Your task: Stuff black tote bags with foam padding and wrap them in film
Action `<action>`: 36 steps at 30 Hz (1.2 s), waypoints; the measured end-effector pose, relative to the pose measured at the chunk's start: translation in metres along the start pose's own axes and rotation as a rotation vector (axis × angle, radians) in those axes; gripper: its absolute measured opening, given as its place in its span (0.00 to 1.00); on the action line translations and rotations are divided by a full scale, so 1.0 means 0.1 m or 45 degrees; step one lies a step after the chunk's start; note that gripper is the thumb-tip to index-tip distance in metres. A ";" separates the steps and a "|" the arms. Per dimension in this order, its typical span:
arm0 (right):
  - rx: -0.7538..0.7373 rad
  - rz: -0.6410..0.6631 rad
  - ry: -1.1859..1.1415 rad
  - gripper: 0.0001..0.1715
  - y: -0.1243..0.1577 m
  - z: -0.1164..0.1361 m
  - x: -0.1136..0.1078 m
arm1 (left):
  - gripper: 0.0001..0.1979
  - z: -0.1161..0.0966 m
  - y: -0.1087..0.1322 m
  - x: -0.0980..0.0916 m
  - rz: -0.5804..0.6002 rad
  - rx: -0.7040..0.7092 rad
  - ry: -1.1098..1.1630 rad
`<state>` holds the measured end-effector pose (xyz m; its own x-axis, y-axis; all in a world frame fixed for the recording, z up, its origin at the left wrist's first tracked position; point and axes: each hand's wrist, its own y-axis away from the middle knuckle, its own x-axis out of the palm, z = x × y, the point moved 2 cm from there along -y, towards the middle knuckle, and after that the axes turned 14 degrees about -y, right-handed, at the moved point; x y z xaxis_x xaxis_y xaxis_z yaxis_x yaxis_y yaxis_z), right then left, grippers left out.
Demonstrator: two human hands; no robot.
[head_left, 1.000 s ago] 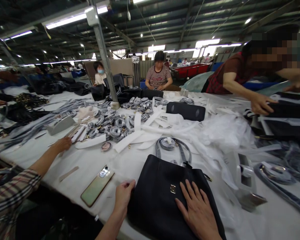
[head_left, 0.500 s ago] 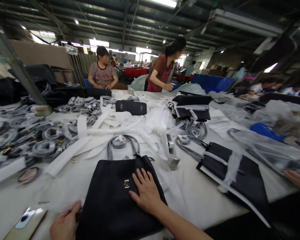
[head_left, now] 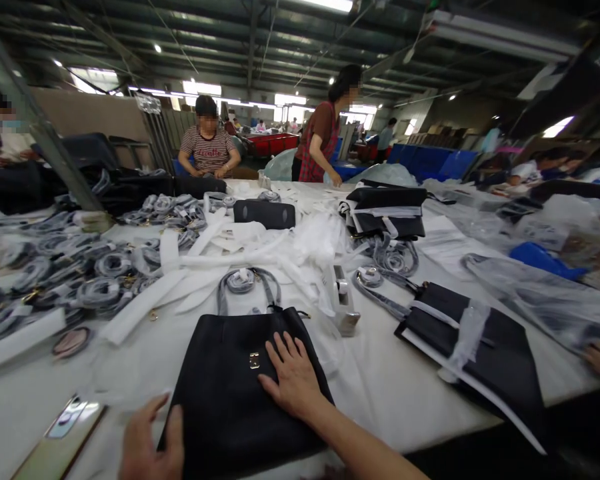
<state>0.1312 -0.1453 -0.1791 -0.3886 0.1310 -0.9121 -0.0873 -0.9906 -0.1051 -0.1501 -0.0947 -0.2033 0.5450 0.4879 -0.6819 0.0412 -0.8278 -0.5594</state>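
White-covered worktable (head_left: 385, 393): smooth black handbag (head_left: 225, 400), gold metal clasp (head_left: 254, 361), lies top end away under right hand (head_left: 293, 381), palm flat, fingers fanned, gripping nothing; left hand (head_left: 150, 445) at the bag's left edge, thumb and fingers parted, no grip seen

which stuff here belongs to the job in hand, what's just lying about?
In hand:
black bag, right hand flat on it, left hand at its edge
its wrapped handle

Probably just lying about:
phone
second bag, right
coiled straps, left
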 end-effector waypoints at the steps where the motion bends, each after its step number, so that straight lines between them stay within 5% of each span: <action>1: -0.006 -0.004 0.004 0.38 0.00 0.00 0.01 | 0.20 -0.24 -0.01 0.02 0.096 0.245 0.018; 3: -0.019 -0.011 0.008 0.38 -0.01 -0.01 0.03 | 0.20 -0.61 -0.05 0.10 0.284 0.649 -0.105; 6: -0.040 -0.020 0.009 0.37 -0.03 -0.03 0.04 | 0.24 -0.83 -0.15 0.29 0.462 0.925 -0.370; 17: -0.084 -0.062 -0.054 0.32 -0.07 -0.04 0.07 | 0.30 -0.71 -0.15 0.60 0.618 0.945 -0.508; 23: -0.009 -0.198 -0.309 0.20 -0.86 -0.19 -0.21 | 0.31 -0.72 -0.11 0.56 0.484 0.996 -0.509; 29: 0.085 0.190 -0.266 0.14 -1.87 -0.37 -0.33 | 0.32 -0.68 -0.10 0.56 0.328 1.060 -0.522; 36: 0.212 0.745 -0.209 0.10 -2.15 -0.40 -0.08 | 0.31 -0.64 -0.11 0.59 0.206 1.081 -0.505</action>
<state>0.1894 0.0649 -0.1653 -0.5498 -0.4135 -0.7258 0.0455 -0.8824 0.4682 -0.0649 -0.0750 -0.2074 0.1601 0.5723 -0.8042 -0.7174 -0.4922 -0.4931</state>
